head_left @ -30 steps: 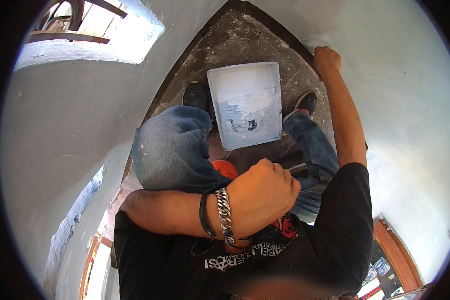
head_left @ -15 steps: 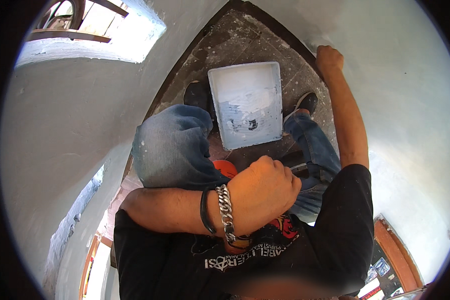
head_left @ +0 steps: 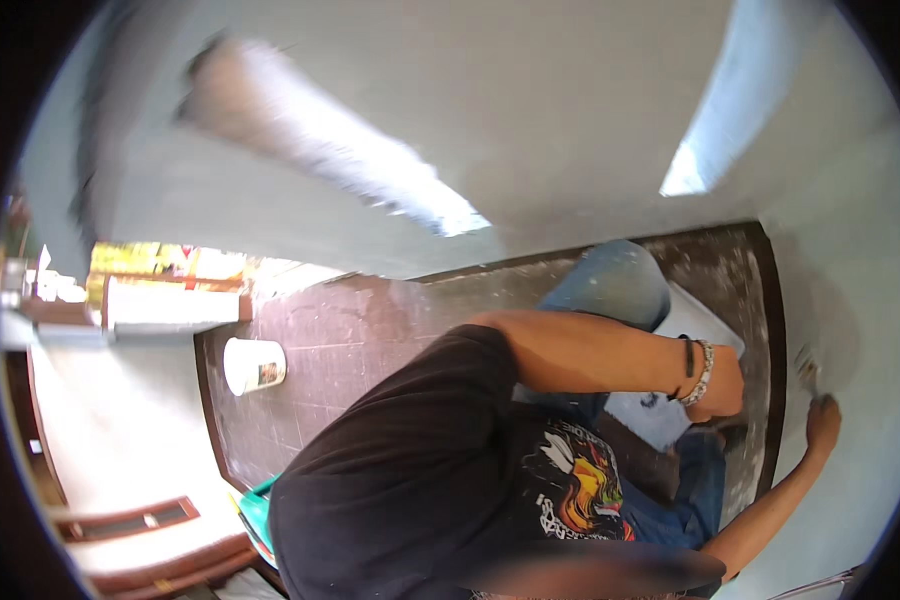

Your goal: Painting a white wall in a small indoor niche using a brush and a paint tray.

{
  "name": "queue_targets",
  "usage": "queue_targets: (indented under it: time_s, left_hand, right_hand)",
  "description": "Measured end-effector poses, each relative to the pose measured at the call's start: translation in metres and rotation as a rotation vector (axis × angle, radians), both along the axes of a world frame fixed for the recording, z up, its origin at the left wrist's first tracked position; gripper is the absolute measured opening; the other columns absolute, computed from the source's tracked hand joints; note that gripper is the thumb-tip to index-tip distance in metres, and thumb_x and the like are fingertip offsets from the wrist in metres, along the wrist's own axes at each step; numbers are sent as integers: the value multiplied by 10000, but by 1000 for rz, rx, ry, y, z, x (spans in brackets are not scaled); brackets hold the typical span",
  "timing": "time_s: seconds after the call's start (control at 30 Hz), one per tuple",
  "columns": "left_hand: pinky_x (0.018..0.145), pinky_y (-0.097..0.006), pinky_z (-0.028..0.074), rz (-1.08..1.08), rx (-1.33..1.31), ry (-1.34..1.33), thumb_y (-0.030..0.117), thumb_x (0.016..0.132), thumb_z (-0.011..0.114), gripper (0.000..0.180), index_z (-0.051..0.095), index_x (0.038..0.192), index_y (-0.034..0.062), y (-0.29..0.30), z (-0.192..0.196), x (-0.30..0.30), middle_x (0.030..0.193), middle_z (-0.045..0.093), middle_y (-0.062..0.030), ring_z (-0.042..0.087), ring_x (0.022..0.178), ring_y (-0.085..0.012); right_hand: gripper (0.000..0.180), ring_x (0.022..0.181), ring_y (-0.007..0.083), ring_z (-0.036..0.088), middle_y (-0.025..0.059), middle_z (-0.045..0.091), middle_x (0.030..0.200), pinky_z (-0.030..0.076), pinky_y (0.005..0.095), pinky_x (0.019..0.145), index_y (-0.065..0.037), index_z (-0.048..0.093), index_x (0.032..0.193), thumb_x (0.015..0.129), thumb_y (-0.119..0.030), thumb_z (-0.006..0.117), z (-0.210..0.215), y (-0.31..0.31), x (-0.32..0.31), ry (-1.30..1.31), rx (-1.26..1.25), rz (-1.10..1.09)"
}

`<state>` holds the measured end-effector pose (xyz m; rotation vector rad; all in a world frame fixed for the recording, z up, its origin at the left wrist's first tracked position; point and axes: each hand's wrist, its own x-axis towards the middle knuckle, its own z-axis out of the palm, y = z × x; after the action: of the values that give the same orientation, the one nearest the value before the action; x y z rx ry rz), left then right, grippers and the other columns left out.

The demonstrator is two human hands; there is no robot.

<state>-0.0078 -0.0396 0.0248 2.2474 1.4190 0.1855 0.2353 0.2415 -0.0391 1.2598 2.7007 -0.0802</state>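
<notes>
Right hand flat on pale wall, left hand over white tray, its grip unclear

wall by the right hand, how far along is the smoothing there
Done: the wall reads as one even pale coat, with white splatter on the dark floor. In hand: the right hand presses on the wall low down; the left hand rests near the white tray. What is left cannot be told.

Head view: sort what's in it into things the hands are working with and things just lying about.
In hand:
- right hand pressed against the pale wall
- left hand, with bracelet, resting near the knee above the white tray

Lying about:
- white bucket on the dark tiled floor
- green object at the lower left
- wooden door frame
</notes>
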Motion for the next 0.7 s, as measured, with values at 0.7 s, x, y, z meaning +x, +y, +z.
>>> queue_targets:
  time_s: [0.7]
  left_hand:
    - [682, -390, 474, 558, 454, -257, 272, 795, 612, 283, 554, 1017, 106, -129, 82, -55, 848, 629, -77, 617, 805, -278]
  right_hand:
    - [311, 775, 272, 581, 176, 627, 901, 483, 375, 690, 42, 584, 1020, 738, -86, 557, -177, 3, 89, 442, -191, 34]
